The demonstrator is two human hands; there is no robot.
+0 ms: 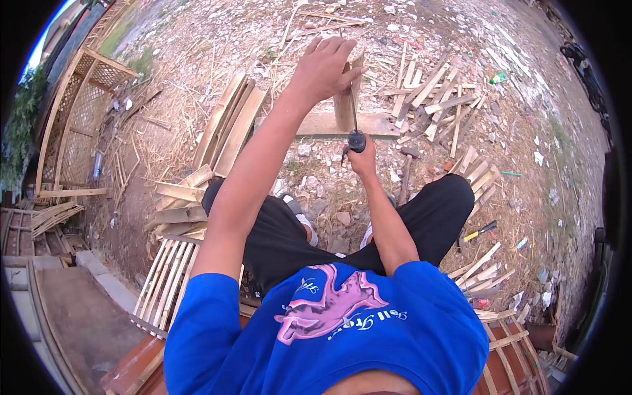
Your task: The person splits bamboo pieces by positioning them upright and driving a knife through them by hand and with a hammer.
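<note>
My left hand [322, 68] lies over the top of an upright bamboo piece [343, 112], thumb stretched along its near right side, steadying it. That piece stands on a wooden board [313, 124] lying on the ground. In my right hand [363, 161] is the black handle of a hand saw [356, 140]. Its thin blade, seen nearly edge-on, points away from me and runs against the bamboo below my left hand. Whether the teeth are in the bamboo, I cannot tell. A hammer [407, 172] lies just right of my right hand.
Split bamboo [230, 125] lies to the left, with more strips [438, 95] at the far right. Beside my right knee is a yellow-and-black tool [480, 231]. A slatted bamboo piece [166, 280] sits at lower left, and a lattice frame [82, 112] stands farther left. Rubble covers the ground.
</note>
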